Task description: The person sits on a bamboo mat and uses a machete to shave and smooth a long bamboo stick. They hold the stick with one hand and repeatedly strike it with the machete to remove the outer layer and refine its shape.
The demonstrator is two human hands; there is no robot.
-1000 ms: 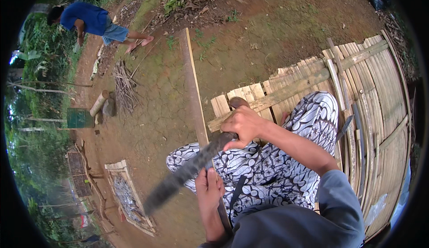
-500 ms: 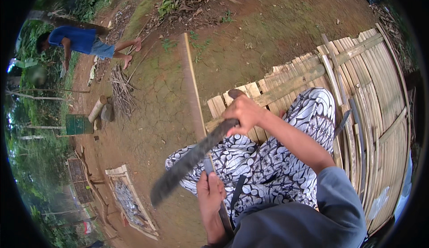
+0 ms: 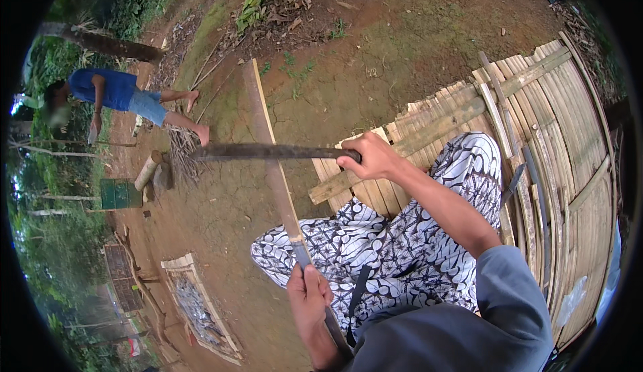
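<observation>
My right hand (image 3: 372, 156) is closed round the handle of a machete (image 3: 268, 151). Its long dark blade points left, almost level in the picture, and crosses over a long bamboo slat (image 3: 280, 194). Whether blade and slat touch cannot be made out. Lower down, my left hand (image 3: 308, 297) grips the slat near its lower part, thumb along its face. From there the slat slants up and away past my knee, and its lower end runs along my left forearm. Patterned white and dark trousers (image 3: 415, 238) cover my folded legs beneath both hands.
I sit on a platform of bamboo slats (image 3: 583, 137), with loose strips and a small dark blade (image 3: 513, 184) at my right. A person in blue (image 3: 107, 90) walks at the left. Beyond lie sticks (image 3: 184, 151), a green drum (image 3: 120, 194) and a framed tray (image 3: 175, 265).
My right hand has raised the machete's blade from a downward slant to nearly level. The slat's far end has shifted left. The person in blue has stepped nearer.
</observation>
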